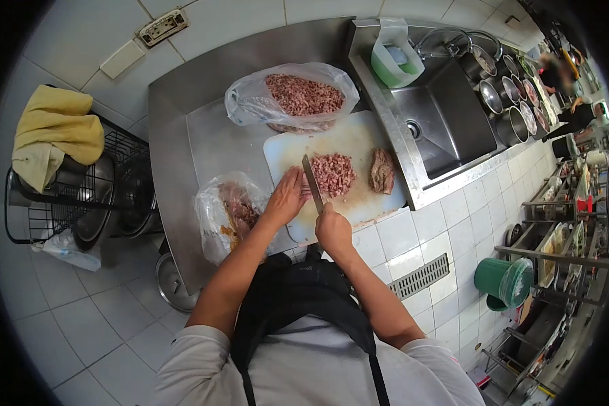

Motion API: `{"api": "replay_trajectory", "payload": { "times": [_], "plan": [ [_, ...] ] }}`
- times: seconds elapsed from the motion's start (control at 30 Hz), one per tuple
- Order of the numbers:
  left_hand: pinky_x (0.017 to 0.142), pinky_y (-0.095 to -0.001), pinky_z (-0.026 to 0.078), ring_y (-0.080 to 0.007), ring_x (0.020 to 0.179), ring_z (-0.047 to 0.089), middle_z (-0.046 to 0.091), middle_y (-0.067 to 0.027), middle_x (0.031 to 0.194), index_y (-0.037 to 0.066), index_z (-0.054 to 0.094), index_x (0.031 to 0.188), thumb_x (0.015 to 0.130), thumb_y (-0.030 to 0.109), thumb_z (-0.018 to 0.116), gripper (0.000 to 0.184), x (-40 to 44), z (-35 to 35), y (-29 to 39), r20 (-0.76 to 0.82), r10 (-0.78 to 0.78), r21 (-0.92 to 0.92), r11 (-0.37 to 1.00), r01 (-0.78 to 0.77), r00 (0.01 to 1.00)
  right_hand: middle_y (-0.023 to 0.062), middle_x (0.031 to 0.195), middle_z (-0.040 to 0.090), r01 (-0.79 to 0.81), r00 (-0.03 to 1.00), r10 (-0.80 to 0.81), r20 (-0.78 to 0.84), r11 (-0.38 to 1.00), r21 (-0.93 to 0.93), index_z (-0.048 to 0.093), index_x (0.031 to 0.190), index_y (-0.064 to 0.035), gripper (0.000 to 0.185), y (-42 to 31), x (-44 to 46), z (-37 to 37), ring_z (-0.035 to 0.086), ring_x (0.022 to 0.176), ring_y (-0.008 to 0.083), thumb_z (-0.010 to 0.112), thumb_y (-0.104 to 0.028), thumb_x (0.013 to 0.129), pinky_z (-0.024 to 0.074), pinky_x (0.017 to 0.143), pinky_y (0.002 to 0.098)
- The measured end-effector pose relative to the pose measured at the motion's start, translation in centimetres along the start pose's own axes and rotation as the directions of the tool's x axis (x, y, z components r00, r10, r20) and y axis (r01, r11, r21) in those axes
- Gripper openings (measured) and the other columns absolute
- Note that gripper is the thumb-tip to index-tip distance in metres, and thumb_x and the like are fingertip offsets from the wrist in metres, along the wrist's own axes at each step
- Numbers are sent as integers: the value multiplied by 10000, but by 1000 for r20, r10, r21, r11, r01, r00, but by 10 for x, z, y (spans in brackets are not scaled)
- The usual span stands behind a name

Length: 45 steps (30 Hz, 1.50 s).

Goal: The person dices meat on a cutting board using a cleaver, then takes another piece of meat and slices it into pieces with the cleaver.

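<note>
My right hand [333,232] is closed round the handle of a knife [313,181], whose blade stands over the white cutting board [358,132]. Left of the blade, my left hand [287,196] rests on the board, fingers together, against a piece of meat [306,188] that it partly hides. Diced meat [333,174] is piled just right of the blade. A larger browned chunk of meat [381,171] lies near the board's right side. Behind the board is a clear plastic bag [243,101] full of diced meat [304,95]. Another bag [213,216] with meat pieces sits left of my left forearm.
A steel sink [446,128] is at the right, with a green-and-white container [396,64] at its corner and metal pots [513,126] beyond. A wire rack [125,145] with yellow cloths [64,125] stands left. People [578,116] are at the far right, near a green bin [495,276].
</note>
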<state>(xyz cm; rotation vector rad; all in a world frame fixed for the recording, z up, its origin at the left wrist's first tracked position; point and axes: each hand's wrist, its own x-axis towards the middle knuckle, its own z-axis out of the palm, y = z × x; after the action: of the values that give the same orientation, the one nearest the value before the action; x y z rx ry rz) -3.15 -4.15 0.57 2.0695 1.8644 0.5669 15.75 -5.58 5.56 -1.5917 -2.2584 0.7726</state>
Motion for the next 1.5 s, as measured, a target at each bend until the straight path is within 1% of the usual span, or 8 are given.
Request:
{"api": "replay_trajectory", "payload": {
  "times": [0.17, 0.37, 0.47, 0.73, 1.03, 1.2, 1.37, 1.5],
  "plan": [
    [1246, -472, 340, -441, 1478, 388, 405, -298, 1557, -106, 379, 1521, 917, 224, 755, 785, 3, -4, -3, 31, 11, -16, 1000, -11, 999, 274, 685, 672, -31, 999, 30, -13, 999, -41, 529, 910, 13, 118, -5, -3, 7, 702, 646, 459, 584, -86, 944, 567, 592, 552],
    [1247, -483, 333, -442, 1476, 387, 446, -308, 1518, -141, 409, 1488, 936, 196, 689, 704, 1, 26, -15, -26, 99, 236, 968, -90, 995, 270, 713, 691, -63, 998, 62, -5, 994, -95, 527, 921, 10, 92, -11, -8, 18, 717, 664, 444, 569, -71, 929, 578, 611, 543],
    [1247, -510, 326, -442, 1476, 381, 471, -311, 1485, -174, 415, 1469, 962, 151, 552, 618, 0, 32, -18, -50, 130, 197, 973, -118, 990, 271, 719, 692, -96, 995, 97, 8, 989, -117, 525, 924, 12, 92, -13, -7, 19, 721, 675, 444, 568, -69, 929, 580, 614, 545],
    [1255, -512, 312, -456, 1479, 377, 428, -314, 1524, -156, 400, 1485, 949, 191, 645, 684, 3, 29, -20, -9, 106, 119, 987, -104, 994, 272, 725, 693, -28, 996, 34, 79, 996, -85, 536, 972, 32, 131, 5, 11, 26, 717, 684, 459, 571, -89, 935, 581, 628, 557],
    [1266, -490, 302, -432, 1493, 375, 403, -286, 1558, -129, 377, 1513, 939, 153, 665, 701, 2, 26, -12, 22, 77, 157, 984, -79, 997, 331, 792, 686, -62, 998, 60, 19, 990, 128, 541, 1030, 61, 224, 8, 68, 42, 697, 763, 521, 579, -152, 974, 556, 693, 601],
    [1272, -482, 293, -414, 1500, 372, 376, -269, 1591, -104, 348, 1541, 942, 162, 676, 732, -1, 22, -10, 21, 67, 170, 983, -70, 998, 301, 749, 684, -21, 999, 18, 29, 994, 110, 556, 983, 34, 208, 36, 8, 33, 690, 703, 490, 605, -168, 965, 555, 664, 588],
    [1266, -471, 297, -420, 1495, 376, 384, -275, 1593, -67, 337, 1566, 934, 192, 714, 780, -1, 8, -5, -1, 73, 131, 989, -73, 997, 298, 730, 678, -15, 1000, 15, -1, 998, 56, 558, 959, 33, 214, 46, 15, 27, 690, 690, 490, 609, -174, 979, 555, 647, 586],
    [1266, -473, 297, -413, 1491, 383, 418, -268, 1569, -82, 360, 1544, 897, 207, 776, 822, 1, -4, -3, 10, 19, -20, 1000, -19, 1000, 293, 696, 669, 13, 998, -12, -65, 1000, 24, 552, 945, 34, 183, 19, 19, 6, 691, 654, 482, 605, -140, 967, 558, 609, 572]
  ]
}}
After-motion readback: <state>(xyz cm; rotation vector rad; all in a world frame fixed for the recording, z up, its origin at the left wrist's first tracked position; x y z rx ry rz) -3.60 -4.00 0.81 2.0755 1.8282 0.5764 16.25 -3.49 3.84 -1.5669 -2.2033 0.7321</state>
